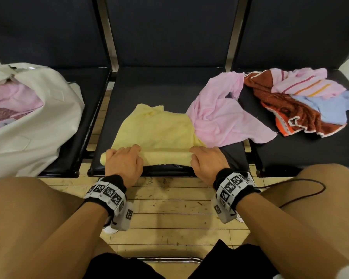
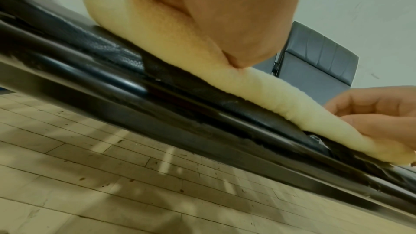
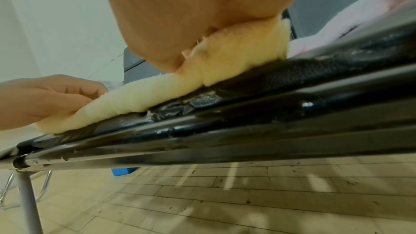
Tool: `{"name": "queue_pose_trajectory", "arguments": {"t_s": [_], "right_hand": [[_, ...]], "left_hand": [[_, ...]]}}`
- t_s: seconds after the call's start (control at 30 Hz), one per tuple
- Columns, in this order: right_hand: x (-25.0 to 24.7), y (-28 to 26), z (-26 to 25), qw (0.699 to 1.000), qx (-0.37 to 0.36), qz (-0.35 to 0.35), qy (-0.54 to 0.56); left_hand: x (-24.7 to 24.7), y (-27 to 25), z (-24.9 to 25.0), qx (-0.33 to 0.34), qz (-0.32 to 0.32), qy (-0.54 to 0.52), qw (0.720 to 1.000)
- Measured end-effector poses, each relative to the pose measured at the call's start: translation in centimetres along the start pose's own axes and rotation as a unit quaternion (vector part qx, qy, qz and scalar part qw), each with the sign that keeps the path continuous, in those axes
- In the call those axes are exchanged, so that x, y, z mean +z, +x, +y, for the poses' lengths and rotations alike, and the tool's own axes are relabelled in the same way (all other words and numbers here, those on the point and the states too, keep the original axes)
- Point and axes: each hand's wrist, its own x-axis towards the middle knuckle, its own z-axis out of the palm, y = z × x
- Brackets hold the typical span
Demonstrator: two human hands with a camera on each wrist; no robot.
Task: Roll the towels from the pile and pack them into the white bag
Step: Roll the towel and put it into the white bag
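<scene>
Both hands are curling round the rolled near edge of a soft pale-yellow terry towel (image 1: 155, 129): left hand (image 1: 123, 161) gripping one end, right hand (image 1: 207, 161) the other, on the middle black padded bench seat (image 1: 169, 87). Only a turn or so is rolled. A thin pink cloth (image 1: 220, 113) is overlapping its corner, a rust, striped and blue towel pile (image 1: 298, 101) is waiting, and the white fabric bag (image 1: 38, 117) is already holding some. Fingertips are hidden, and the bag's contents are partly cut off.

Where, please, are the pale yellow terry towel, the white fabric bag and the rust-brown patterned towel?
pale yellow terry towel (image 1: 155, 129): head view, flat unrolled part.
white fabric bag (image 1: 40, 125): head view, its front wall.
rust-brown patterned towel (image 1: 290, 109): head view, its crumpled middle.
</scene>
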Motion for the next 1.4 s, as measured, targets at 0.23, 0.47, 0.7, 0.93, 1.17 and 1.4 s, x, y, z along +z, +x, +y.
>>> {"name": "queue_pose_trajectory", "arguments": {"t_s": [0.23, 0.47, 0.7, 0.93, 1.17, 1.4], "right_hand": [[1.0, 0.1, 0.4, 0.991, -0.055, 0.122, -0.024], [1.6, -0.6, 0.1, 0.998, -0.009, 0.058, -0.025], [0.8, 0.0, 0.8, 0.995, 0.042, 0.051, -0.079], [-1.4, 0.6, 2.4, 0.977, 0.066, 0.161, -0.121], [-1.3, -0.1, 2.8, 0.982, 0.123, 0.006, -0.144], [-0.1, -0.4, 0.7, 0.999, -0.033, 0.034, 0.011]], "left_hand": [[0.1, -0.1, -0.2, 0.009, 0.075, -0.004, 0.997], [0.4, -0.8, 0.6, 0.051, -0.001, 0.002, 0.999], [-0.5, -0.3, -0.4, 0.022, 0.002, 0.005, 1.000], [-1.8, 0.2, -2.0, -0.008, 0.113, 0.021, 0.993], [-1.0, -0.3, -2.8, -0.073, -0.044, 0.050, 0.995], [-0.2, -0.8, -0.4, 0.047, -0.019, -0.009, 0.999]]}}
